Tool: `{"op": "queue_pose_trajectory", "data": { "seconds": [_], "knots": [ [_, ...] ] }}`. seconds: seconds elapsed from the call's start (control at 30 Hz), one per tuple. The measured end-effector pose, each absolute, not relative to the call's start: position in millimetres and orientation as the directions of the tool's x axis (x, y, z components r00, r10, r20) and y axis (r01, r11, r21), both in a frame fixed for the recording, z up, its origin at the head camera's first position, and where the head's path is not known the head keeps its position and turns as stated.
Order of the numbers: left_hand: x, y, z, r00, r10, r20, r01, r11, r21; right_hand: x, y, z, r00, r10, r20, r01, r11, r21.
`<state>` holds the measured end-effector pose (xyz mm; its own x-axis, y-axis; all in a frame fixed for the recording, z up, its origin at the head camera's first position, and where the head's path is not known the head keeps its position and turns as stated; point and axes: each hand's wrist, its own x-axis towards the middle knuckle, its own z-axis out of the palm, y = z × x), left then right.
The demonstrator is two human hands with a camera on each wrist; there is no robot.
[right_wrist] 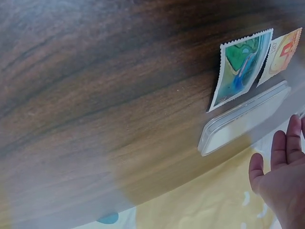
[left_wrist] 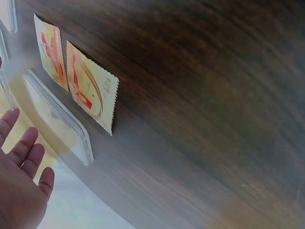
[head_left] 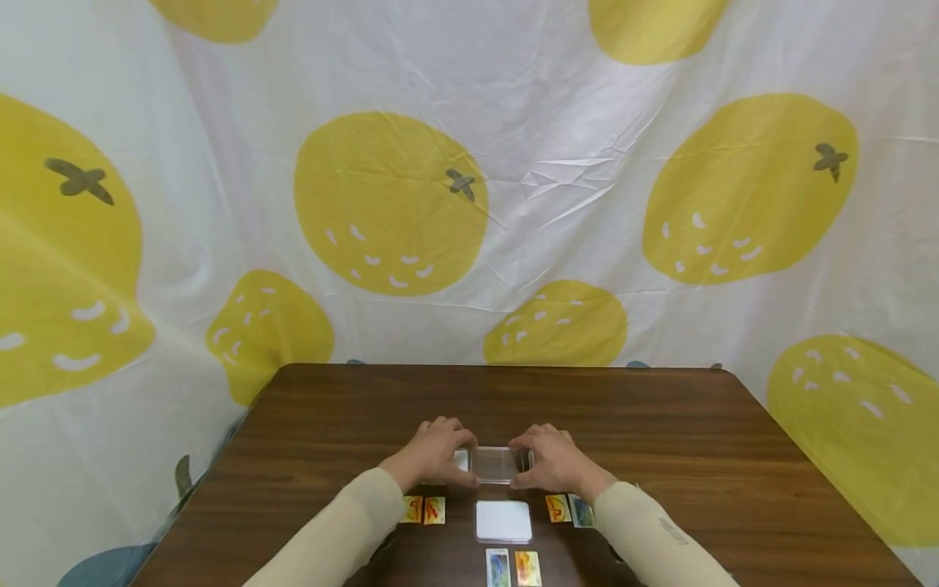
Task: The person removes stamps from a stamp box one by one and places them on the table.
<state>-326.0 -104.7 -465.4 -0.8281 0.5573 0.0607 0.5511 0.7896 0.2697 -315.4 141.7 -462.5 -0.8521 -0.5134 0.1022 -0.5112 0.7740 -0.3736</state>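
Observation:
Between my two hands is a clear plastic lid (head_left: pixel 495 465), held by its left and right ends. My left hand (head_left: pixel 443 454) grips one end with thumb and fingers, and my right hand (head_left: pixel 555 461) grips the other. In the left wrist view, a flat clear case with a white inside (left_wrist: pixel 59 119) lies just beyond the left fingertips (left_wrist: pixel 28 138). A similar case (right_wrist: pixel 243 119) lies beside the right hand in the right wrist view. Nearer to me, a third white case (head_left: pixel 503 522) rests flat on the table.
Two orange postage stamps (head_left: pixel 434 510) lie left of the near case. To its right are an orange stamp (head_left: pixel 557 508) and a green-blue one (right_wrist: pixel 243 67). A blue stamp (head_left: pixel 497 567) and an orange one (head_left: pixel 527 568) lie in front. A lemon-patterned cloth (head_left: pixel 557 244) hangs behind the wooden table (head_left: pixel 660 408).

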Motion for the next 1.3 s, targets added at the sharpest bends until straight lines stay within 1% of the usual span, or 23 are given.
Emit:
{"op": "queue_pose_trajectory", "data": {
  "seconds": [0.13,0.47,0.7,0.87,1.0,1.13,1.3],
  "knots": [
    [-321.3,-104.7,-464.3,-0.82,0.569,0.06,0.561,0.778,0.284,-312.8,144.1,-462.4,-0.83,-0.543,0.126,-0.548,0.755,-0.36],
    [-309.8,-104.1,-462.2,-0.805,0.59,0.062,0.582,0.767,0.27,-303.6,148.5,-461.2,-0.817,-0.563,0.122,-0.562,0.734,-0.382],
    [-302.7,-105.4,-461.7,-0.792,0.608,0.058,0.6,0.756,0.261,-294.7,149.8,-462.5,-0.806,-0.579,0.124,-0.581,0.733,-0.353],
    [-298.3,-105.8,-462.5,-0.778,0.626,0.046,0.614,0.744,0.263,-288.2,150.8,-463.7,-0.806,-0.583,0.107,-0.579,0.736,-0.351],
    [-294.5,-105.7,-465.4,-0.763,0.644,0.059,0.636,0.732,0.245,-281.9,151.5,-463.6,-0.807,-0.584,0.083,-0.572,0.739,-0.356],
    [-290.6,-105.4,-468.5,-0.75,0.656,0.08,0.654,0.72,0.232,-276.0,151.8,-464.0,-0.805,-0.587,0.088,-0.578,0.742,-0.34],
    [-285.6,-105.5,-471.0,-0.748,0.66,0.069,0.655,0.716,0.241,-271.3,152.2,-467.2,-0.802,-0.591,0.087,-0.582,0.74,-0.338]
  ]
}}
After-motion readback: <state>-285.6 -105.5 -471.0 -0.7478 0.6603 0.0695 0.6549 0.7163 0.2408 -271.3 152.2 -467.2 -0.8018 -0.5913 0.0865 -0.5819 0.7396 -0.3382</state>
